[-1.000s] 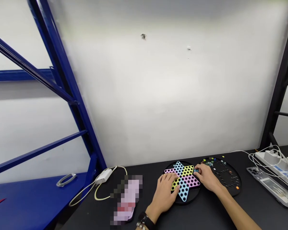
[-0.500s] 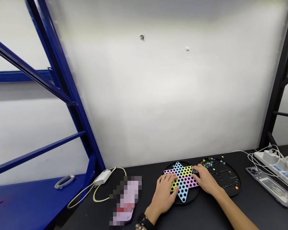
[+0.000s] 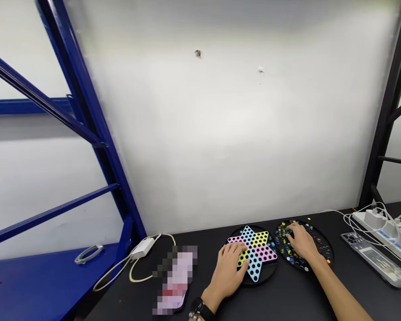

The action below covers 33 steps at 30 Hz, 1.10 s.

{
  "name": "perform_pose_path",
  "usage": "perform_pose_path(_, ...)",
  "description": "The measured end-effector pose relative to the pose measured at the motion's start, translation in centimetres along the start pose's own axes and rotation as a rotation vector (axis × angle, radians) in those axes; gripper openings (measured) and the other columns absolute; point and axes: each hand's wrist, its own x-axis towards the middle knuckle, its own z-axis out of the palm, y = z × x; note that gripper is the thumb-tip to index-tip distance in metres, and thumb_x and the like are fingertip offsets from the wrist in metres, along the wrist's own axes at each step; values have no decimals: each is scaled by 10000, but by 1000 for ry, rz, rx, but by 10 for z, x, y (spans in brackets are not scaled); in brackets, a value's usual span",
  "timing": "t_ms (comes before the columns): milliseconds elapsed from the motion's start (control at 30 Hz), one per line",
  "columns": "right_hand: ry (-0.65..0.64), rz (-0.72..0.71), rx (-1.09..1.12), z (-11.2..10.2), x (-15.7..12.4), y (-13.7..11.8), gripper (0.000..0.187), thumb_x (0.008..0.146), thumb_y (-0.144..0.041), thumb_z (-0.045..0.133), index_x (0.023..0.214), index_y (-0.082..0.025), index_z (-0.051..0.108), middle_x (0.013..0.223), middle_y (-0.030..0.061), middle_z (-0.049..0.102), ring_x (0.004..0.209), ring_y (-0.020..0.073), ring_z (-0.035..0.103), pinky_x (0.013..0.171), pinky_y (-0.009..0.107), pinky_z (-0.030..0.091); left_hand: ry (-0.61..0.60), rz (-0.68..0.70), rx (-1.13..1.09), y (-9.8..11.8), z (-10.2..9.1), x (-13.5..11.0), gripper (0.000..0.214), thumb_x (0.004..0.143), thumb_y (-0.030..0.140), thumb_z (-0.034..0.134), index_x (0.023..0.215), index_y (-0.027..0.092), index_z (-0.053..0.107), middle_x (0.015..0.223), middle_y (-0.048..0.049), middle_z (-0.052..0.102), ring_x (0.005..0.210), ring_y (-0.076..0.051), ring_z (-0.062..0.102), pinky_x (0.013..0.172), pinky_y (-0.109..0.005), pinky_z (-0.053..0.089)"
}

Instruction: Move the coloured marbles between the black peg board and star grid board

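Observation:
A star-shaped Chinese checkers board (image 3: 255,269), with pink, yellow and blue points full of dark holes, sits in a round black tray (image 3: 272,271). My left hand (image 3: 230,267), a black watch at its wrist, lies on the board's left side with fingers spread. A few bluish marbles (image 3: 272,244) show at the tray's right, beside the star. Over a second round black tray (image 3: 328,244), my right hand (image 3: 301,240) reaches down among many coloured glass marbles (image 3: 282,232). Its thumb and index finger stand apart there; the other fingers are partly hidden.
A phone (image 3: 376,258) lies to the right, near a white power strip (image 3: 387,234) with tangled cables. On the left are a pink, partly blurred object (image 3: 178,276) and a white adapter (image 3: 143,248) with its cord. Blue and black metal frames flank the white wall.
My right hand has moved right, from the star board's edge to above the marbles in the second tray. The left hand has stayed on the board.

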Motion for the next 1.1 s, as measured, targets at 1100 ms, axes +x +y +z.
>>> perform_pose_path(1100, 26, 23, 318, -20, 9, 8, 282, 841, -362, 491, 909, -210, 719, 910, 64, 722, 827, 217, 640, 748, 300, 450, 2, 10, 51, 1, 0, 1, 272, 929, 340, 498, 1190, 306, 566, 1279, -5, 595, 1234, -238, 487, 1086, -465, 354)
